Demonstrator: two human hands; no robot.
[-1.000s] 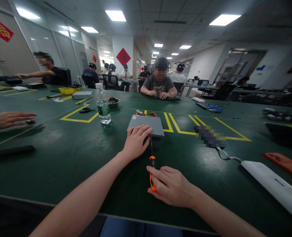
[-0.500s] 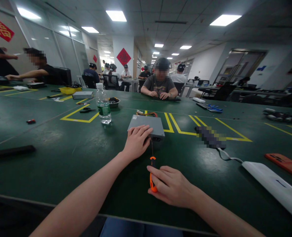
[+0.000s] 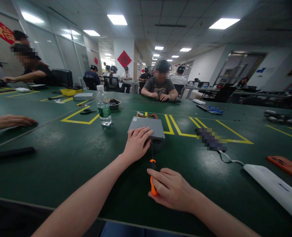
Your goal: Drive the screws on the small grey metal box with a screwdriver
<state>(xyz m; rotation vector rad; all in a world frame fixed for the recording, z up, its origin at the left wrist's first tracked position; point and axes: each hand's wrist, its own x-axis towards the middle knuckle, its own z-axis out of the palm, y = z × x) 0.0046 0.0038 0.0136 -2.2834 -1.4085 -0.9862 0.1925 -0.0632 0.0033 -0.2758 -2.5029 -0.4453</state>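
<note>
A grey computer power supply (image 3: 155,127) with a bundle of coloured wires (image 3: 146,115) at its far side lies on the green table. My left hand (image 3: 138,141) holds it, fingers spread flat over the top and the thumb down by the near face. In my right hand (image 3: 169,187) is an orange and black screwdriver (image 3: 153,187), its handle between thumb and fingers. The thin shaft points away from me to the near face of the power supply, beside my left thumb. Where the tip sits is hidden or too small to make out.
A water bottle (image 3: 103,107) and a metal bowl (image 3: 114,104) stand beyond, to the left. At right lie a white power bank (image 3: 274,191) with a cable and an orange phone (image 3: 287,168). Another person's hand (image 3: 12,122) rests at far left, behind a black bar (image 3: 11,153).
The other person's hand has come further in from the left edge, over where a small red and black thing lay. My hands, the screwdriver and the power supply stay nearly in place.
</note>
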